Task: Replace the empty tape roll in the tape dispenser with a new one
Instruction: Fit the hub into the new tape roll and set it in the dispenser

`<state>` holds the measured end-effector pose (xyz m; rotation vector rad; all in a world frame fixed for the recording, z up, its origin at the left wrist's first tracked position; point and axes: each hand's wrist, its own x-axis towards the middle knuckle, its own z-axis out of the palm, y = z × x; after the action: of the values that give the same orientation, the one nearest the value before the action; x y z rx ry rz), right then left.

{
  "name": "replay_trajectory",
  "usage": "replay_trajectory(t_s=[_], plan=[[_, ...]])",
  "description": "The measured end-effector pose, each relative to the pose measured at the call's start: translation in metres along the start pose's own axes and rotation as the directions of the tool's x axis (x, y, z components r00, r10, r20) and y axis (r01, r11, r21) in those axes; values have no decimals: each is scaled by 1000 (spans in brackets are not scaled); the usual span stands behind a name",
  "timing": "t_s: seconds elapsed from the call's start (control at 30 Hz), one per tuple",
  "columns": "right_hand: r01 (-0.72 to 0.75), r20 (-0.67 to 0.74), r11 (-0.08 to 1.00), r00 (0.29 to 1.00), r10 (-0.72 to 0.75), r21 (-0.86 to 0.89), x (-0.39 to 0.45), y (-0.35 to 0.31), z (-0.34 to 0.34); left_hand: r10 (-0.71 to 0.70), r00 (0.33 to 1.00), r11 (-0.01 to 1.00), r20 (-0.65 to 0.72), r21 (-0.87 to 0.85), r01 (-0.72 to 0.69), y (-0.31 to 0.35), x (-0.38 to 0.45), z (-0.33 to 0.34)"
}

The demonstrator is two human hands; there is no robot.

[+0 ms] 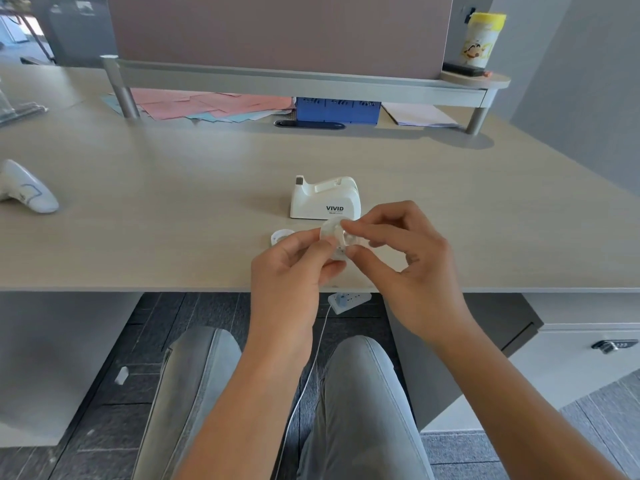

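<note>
A white tape dispenser (325, 199) marked VIVID stands on the desk, its cutter end to the left. Just in front of it, above the desk's near edge, both hands hold a clear tape roll (335, 239). My left hand (294, 261) pinches the roll's left side. My right hand (398, 251) grips its right side with thumb and forefinger at the roll's centre. A small white ring-shaped piece (280, 236) lies flat on the desk just left of my hands; I cannot tell whether it is the empty core.
A white handheld device (27, 190) lies at the left of the desk (173, 202). Pink and blue papers (207, 103) and a blue box (337, 110) sit under a monitor shelf (294, 79) at the back. A power strip (348, 301) lies on the floor.
</note>
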<state>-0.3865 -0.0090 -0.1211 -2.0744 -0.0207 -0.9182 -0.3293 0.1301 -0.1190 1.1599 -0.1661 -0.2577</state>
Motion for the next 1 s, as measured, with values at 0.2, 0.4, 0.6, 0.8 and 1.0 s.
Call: replay_trajectory(t_s=[0.2,0.4,0.6,0.8,1.0], plan=[[-368,18,900,927,374,235,6,-8,-8,4,999,1000,53,-13,-3,4,-5,3],[-487,144,799,872,468,352,9,-10,-15,51,997,996,54,70,-54,4,-6,3],[-421,85,833,904,419,359,8,-8,-13,84,995,990,45,113,-89,4,-2,2],[-407,29,826,902,431,390,5,-6,-4,62,996,989,63,127,-70,2,2,-1],[-426,32,812,892,452,398,7,-3,-1,53,997,991,54,120,-59,1,7,-2]])
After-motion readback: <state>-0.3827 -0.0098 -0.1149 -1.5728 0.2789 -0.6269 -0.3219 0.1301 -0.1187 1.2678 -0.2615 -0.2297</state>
